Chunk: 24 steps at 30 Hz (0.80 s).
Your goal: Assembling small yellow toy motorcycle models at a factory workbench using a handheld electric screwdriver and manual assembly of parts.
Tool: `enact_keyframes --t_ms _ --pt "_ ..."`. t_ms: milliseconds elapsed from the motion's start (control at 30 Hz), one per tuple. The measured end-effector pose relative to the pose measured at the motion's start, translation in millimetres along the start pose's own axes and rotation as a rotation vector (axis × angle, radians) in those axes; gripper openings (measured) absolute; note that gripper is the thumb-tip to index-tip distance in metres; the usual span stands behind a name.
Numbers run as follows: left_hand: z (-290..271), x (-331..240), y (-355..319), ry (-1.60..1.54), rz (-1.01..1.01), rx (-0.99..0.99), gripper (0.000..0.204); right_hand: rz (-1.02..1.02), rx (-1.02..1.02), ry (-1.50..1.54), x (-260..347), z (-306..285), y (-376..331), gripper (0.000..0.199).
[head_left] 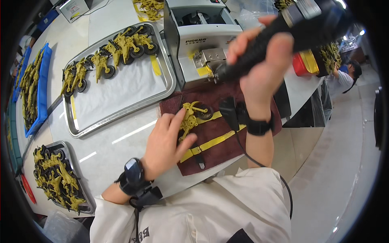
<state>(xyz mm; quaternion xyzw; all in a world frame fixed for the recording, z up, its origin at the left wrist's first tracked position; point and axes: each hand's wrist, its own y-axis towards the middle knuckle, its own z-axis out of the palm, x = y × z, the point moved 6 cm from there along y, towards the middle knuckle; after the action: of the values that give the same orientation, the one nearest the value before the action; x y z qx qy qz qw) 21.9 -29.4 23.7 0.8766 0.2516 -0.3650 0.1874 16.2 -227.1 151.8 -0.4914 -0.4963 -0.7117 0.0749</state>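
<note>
Obstacles: off-white box-shaped machine (186, 56) stands directly beyond the maroon cloth mat (221, 156); large silver metal tray (172, 83), white-lined and partly filled with yellow toy motorcycles, lies left of it. Smaller filled metal tray (90, 206) at lower left. Thin black cable (243, 148) crosses the mat's right part. Room: bare white tabletop (105, 146) between the trays and left hand (164, 139); near table edge close to the body. Yellow toy motorcycle with black wheel (189, 118) on the mat; left thumb and fingers against it, pinch undetermined. Right hand (265, 71) wrapped round black cylindrical power screwdriver (262, 46), tip at the machine's metal block; contact unclear.
</note>
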Motion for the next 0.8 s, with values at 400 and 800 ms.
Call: enact_keyframes --t_ms 400,800 --pt "17 1 20 0.176 0.318 0.197 0.109 0.001 0.014 0.426 40 -30 -96 0.098" --pt "24 9 11 0.09 0.287 0.12 0.106 0.017 0.303 0.328 41 -21 -99 0.107"
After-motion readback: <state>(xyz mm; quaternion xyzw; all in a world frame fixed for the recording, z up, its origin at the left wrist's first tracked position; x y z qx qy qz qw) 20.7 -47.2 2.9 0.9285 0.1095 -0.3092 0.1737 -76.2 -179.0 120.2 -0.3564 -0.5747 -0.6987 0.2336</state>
